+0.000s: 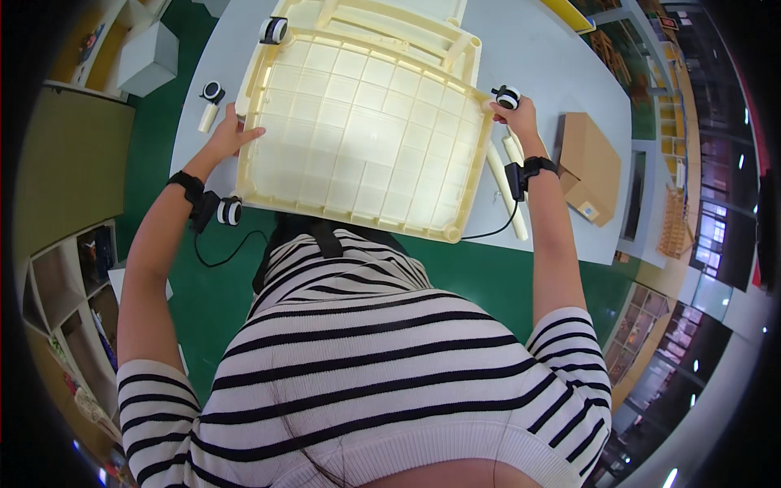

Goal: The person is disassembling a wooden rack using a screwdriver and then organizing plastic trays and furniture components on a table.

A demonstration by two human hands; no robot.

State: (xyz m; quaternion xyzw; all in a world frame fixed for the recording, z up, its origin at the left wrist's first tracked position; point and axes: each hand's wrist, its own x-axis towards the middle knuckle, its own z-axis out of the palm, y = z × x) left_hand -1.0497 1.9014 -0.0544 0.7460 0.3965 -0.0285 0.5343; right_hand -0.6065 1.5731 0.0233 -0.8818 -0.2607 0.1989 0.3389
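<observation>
In front of me a cream plastic shelf tray (358,138) lies tilted with its ribbed, gridded underside facing up, its near edge reaching past the table's edge. My left hand (229,138) grips its left rim, thumb over the edge and the other fingers mostly hidden. At the far right corner, my right hand (517,116) is closed around a black-and-white caster wheel (506,98); whether it is seated in the corner I cannot tell. Another caster (273,31) sits at the far left corner and a third caster (230,211) at the near left corner. The near right corner shows no wheel.
A further caster (212,91) and a short cream tube (207,119) lie left on the grey table (602,89). Behind the tray is another cream plastic frame (399,20). Cream tubes (506,191) and a cardboard box (589,167) lie right. Wrist devices trail black cables.
</observation>
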